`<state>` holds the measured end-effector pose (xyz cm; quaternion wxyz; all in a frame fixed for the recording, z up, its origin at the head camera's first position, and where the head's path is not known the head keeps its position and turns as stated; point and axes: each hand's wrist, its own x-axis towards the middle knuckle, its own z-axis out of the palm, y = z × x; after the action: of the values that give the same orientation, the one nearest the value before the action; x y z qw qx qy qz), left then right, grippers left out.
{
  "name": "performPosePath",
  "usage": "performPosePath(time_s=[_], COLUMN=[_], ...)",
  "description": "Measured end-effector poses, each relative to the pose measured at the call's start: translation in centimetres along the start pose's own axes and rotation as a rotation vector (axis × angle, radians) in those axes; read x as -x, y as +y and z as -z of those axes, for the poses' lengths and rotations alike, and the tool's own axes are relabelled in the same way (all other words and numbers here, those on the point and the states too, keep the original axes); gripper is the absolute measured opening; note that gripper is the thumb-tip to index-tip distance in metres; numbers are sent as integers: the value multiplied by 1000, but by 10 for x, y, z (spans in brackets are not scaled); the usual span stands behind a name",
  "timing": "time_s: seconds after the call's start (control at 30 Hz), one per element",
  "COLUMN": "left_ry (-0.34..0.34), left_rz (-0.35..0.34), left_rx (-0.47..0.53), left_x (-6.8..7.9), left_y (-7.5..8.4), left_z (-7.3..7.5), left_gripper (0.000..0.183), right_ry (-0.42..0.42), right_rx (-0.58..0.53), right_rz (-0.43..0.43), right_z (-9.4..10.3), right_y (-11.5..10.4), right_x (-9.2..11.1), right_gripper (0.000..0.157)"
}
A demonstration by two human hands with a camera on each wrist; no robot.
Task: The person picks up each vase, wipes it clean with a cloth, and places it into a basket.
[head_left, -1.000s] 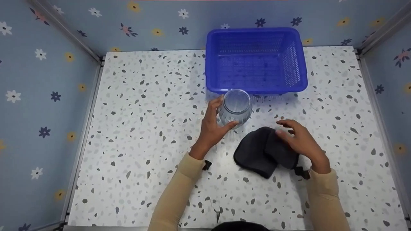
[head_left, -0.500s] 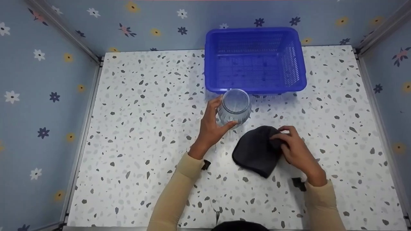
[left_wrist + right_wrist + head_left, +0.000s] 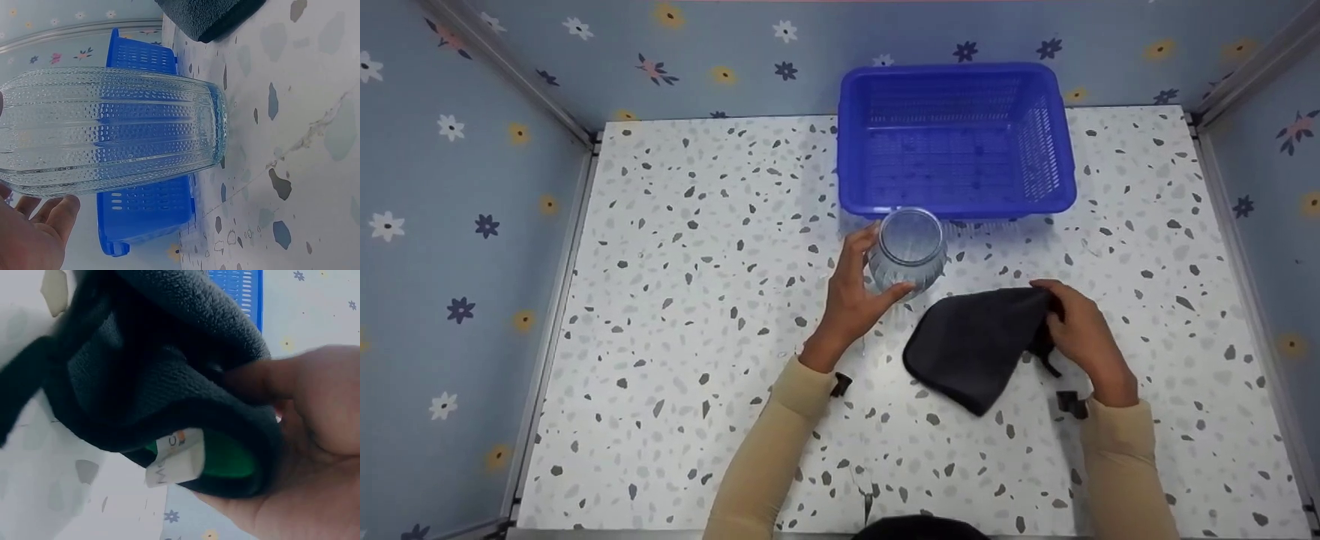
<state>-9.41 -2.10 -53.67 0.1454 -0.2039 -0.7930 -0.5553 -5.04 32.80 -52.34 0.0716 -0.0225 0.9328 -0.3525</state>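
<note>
My left hand (image 3: 851, 300) grips a clear glass jar (image 3: 913, 251) round its side, thumb on the near side and fingers on the far left. The jar is upright with its round mouth upward; ribs and a dotted texture show on the glass jar (image 3: 140, 129) in the left wrist view, its base right at the tabletop. My right hand (image 3: 1084, 337) pinches the far right corner of a dark grey cloth (image 3: 971, 341), which is partly lifted and folded. The right wrist view shows the cloth's black edging, a white label (image 3: 177, 458) and a green patch (image 3: 225, 455).
A blue perforated plastic basket (image 3: 956, 210) stands behind the jar against the back wall. The white speckled tabletop (image 3: 697, 300) is bounded by flowered panels (image 3: 457, 225) at the sides and back. A black rounded object (image 3: 919, 529) shows at the front edge.
My right hand has come from above the cloth to grip its right-hand corner, raising it and unfolding it rightward. My left hand and the jar have stayed in place.
</note>
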Motion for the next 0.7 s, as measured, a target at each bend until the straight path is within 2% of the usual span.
performPosePath(time_s=[0.07,0.23,0.27,0.33,0.43,0.53,0.6,0.7], left_ry=[2,-2,-2,1,3,0,-1,5], left_rz=[-6,-29,-35,-40,-45,-43,-40,-38], left_rx=[-3,-37,-45,-51,-53,-56,-57,-52], left_x=[0,1,1,0,0,0,0,0], left_y=[0,-1,-1,-1,-1,-1,-1,-1], left_z=[0,-1,-1,-1,-2,-2,-1,-1], left_gripper=[81,80,80,80,80,80,80,81], right_ry=[101,451,493,535,469,312,204,131], right_rx=[-12,-85,-103,-136,-201,-237,-254,-347], right_rz=[53,276,287,227,8,-219,-316,-403], right_z=[-4,-18,-20,-22,-23,-21,-20,-22], right_y=[0,-2,-2,-3,-2,-1,-2,-2], right_x=[-1,-4,-4,-2,1,2,-2,-14], right_gripper=[40,32,31,30,38,47,59,78])
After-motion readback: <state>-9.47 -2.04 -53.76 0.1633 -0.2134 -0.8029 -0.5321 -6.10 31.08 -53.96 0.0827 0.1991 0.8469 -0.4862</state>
